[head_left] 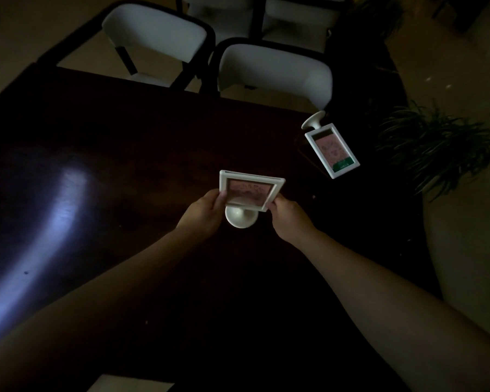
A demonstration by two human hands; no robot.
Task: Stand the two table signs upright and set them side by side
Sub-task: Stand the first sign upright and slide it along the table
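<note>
A white-framed table sign (249, 190) with a pink card and a round white foot is near the middle of the dark table (125, 165), frame tilted away from me, foot toward me. My left hand (204, 212) grips its left edge and my right hand (287, 215) grips its lower right corner. Whether the foot touches the table I cannot tell. A second sign (333, 149) of the same kind lies flat on its back near the table's far right edge, its round foot pointing toward the chairs.
Two white-backed chairs (275, 70) with black frames stand at the table's far side. A potted plant (436, 148) with long leaves is just beyond the right edge. The room is dim, with a glare patch on the table's left.
</note>
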